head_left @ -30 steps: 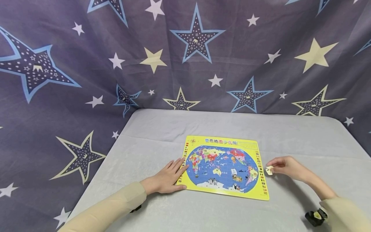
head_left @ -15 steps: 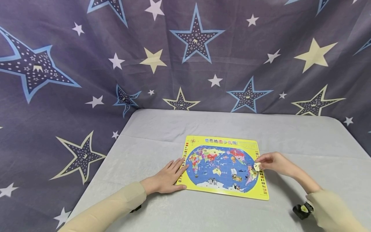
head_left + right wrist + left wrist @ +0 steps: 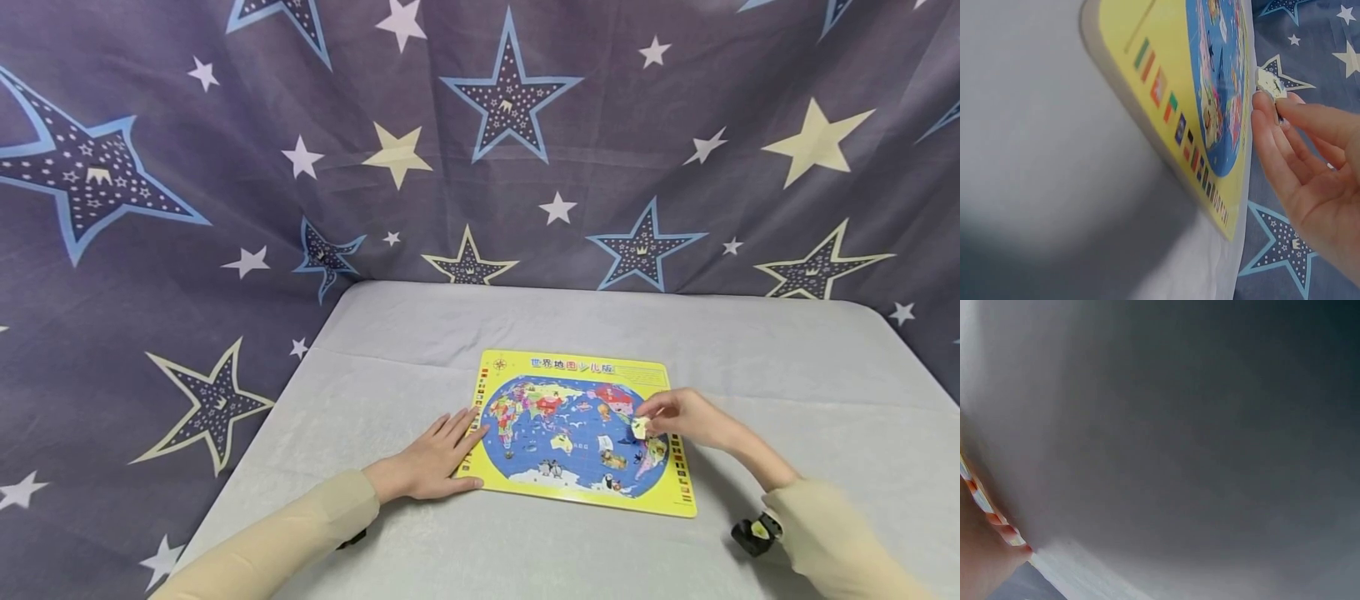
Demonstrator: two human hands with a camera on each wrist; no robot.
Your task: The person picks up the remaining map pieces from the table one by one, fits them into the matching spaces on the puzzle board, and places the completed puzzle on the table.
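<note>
A world-map jigsaw puzzle (image 3: pixel 678 505) with a yellow border and blue oceans lies flat on the table. My left hand (image 3: pixel 438 458) rests on its left edge, fingers straight and spread, thumb at the lower left corner. Between thumb and fingertips, my right hand (image 3: pixel 688 418) pinches a small cream-coloured puzzle piece (image 3: pixel 640 427), over the right part of the map. In the right wrist view the puzzle piece (image 3: pixel 1270 82) is tilted, with a patterned face and the fingers curled behind it. Only a bit of the left hand (image 3: pixel 985 565) enters the left wrist view's corner.
A light grey cloth (image 3: pixel 390 333) covers the table. Behind it and on the left hangs a dark curtain (image 3: pixel 450 200) printed with stars. A black device (image 3: pixel 756 533) is strapped at the right wrist, below the sleeve.
My right hand has carried the puzzle piece leftward, from beside the board's right edge to over the right part of the map. The left hand and board have stayed put.
</note>
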